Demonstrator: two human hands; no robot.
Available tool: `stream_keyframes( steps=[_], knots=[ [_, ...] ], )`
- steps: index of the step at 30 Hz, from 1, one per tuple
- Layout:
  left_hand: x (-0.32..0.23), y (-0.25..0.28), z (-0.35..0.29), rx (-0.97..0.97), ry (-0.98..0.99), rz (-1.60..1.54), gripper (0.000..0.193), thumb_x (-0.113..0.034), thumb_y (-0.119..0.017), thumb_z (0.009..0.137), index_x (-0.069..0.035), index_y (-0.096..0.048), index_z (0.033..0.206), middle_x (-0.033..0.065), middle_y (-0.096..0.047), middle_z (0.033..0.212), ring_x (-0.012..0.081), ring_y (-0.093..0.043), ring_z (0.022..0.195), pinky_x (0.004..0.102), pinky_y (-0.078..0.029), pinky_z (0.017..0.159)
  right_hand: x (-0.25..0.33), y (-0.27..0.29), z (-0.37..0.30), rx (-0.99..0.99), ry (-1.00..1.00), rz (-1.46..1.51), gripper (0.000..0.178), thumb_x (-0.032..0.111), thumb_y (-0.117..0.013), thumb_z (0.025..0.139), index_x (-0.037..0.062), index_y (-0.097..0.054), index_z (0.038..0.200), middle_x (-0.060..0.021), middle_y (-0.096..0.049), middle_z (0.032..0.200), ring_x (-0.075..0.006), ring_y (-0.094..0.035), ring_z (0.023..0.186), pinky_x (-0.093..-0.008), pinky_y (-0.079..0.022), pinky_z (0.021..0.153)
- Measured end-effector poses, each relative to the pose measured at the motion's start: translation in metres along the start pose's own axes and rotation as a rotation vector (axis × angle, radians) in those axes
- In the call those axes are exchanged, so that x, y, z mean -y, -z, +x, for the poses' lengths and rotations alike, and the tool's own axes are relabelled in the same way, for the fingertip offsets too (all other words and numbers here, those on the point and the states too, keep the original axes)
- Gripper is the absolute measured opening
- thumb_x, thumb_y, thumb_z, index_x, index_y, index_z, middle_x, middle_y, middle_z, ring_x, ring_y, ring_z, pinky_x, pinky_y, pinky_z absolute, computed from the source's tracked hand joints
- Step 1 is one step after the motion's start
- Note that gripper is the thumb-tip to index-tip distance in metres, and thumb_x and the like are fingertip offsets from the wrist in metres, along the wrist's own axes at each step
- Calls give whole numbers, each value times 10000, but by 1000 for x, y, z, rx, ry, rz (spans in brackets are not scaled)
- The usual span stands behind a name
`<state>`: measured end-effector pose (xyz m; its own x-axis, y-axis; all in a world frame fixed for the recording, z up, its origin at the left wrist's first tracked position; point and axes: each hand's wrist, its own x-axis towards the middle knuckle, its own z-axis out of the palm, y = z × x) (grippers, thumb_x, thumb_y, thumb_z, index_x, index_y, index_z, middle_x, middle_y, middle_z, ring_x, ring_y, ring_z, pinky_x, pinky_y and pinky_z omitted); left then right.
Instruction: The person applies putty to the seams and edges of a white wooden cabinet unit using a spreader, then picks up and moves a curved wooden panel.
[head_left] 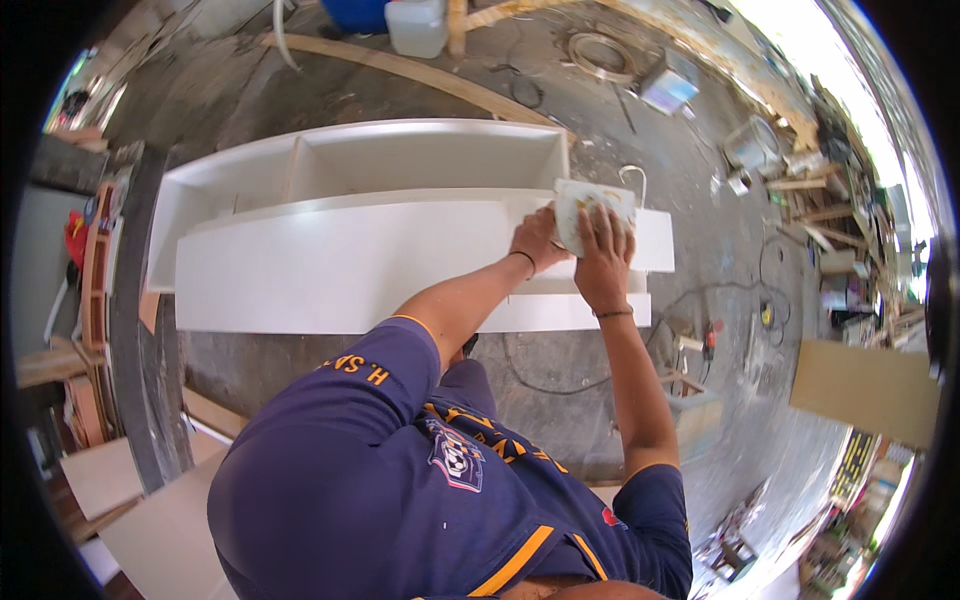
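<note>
Covering part of a long, flat white panel, a stained, whitish rectangular piece sits toward two o'clock in the view. The left hand curls its fingers at the piece's eight-o'clock edge; the right hand lays its fingers over the face from six o'clock. Whether either grips it, I cannot tell. An open, white box-shaped cabinet lies toward eleven o'clock.

A pad is over the right part of a panel, behind which lie a cabinet carcass, then a plank and, beyond it, a jug, while a cable runs on the floor before the panel and a bucket is off to the right.
</note>
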<state>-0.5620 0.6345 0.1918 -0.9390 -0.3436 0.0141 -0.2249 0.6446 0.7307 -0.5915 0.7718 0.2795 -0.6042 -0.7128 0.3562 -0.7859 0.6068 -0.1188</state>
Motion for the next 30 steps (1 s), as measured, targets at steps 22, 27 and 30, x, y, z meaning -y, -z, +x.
stream_keyframes(
  steps=[22, 27, 30],
  knots=[
    [362, 144, -395, -1350, 1472, -605, 1052, -453, -820, 640, -25, -253, 1416, 195, -422, 1370, 327, -431, 1250, 444, -344, 1032, 196, -27, 63, 158, 152, 547, 563, 287, -643, 873, 1, -434, 1311, -203, -410, 1384, -360, -384, 1296, -483, -320, 1063],
    [380, 141, -388, -1234, 1455, -1256, 928, -462, -791, 671, -117, -328, 1397, 102, -500, 1299, 254, -463, 1206, 497, -328, 950, 240, -220, 106, 754, -17, 581, 668, 344, -628, 878, -44, -375, 1359, -227, -403, 1397, -355, -376, 1307, -448, -309, 1086],
    [388, 146, -372, -1183, 1219, -1506, 500, -411, -776, 715, -133, -573, 1077, 15, -597, 949, 138, -552, 871, 387, -343, 703, 245, -303, 135, 786, 114, 380, 782, 442, -668, 819, -35, -379, 1367, -240, -409, 1393, -357, -399, 1296, -433, -339, 1062]
  ],
)
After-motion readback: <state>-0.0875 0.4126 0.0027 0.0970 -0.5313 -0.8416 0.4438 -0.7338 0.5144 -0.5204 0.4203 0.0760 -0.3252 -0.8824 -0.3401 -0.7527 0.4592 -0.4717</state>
